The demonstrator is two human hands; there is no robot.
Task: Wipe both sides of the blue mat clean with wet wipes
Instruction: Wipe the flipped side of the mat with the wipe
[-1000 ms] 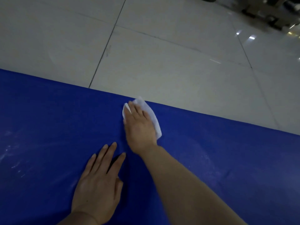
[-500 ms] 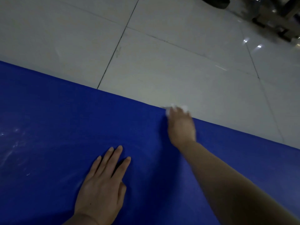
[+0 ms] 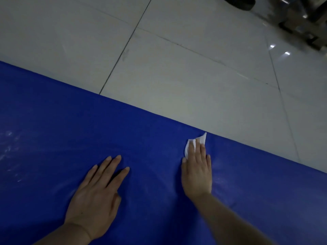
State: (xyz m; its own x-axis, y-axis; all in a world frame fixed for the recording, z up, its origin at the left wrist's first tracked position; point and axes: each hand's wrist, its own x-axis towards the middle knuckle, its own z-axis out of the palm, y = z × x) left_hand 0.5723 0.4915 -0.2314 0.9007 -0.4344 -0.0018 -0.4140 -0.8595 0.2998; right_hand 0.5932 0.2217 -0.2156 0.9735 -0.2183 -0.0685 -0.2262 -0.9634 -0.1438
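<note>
I am pressing my right hand (image 3: 197, 171) flat on a white wet wipe (image 3: 195, 144). My fingers are lying straight and close together on top of it, not curled around it, so I am only pushing it down, not pinching it. The wipe is sitting on the blue mat (image 3: 53, 138), close to the mat's far edge, and a corner of it is poking out past my fingertips.

My left hand (image 3: 96, 200) is resting flat on the mat with the fingers spread, holding nothing. I think it is keeping the mat from sliding.

The mat is lying on the grey tiled floor (image 3: 194, 76). Pale smudges (image 3: 8, 147) are showing on the mat far to the left.

What could go wrong? The wipe could be slipping out from under my flat fingers, because nothing is gripping it. It could also be sliding off the edge onto the floor and picking up dirt. I might be missing those smudges too.
</note>
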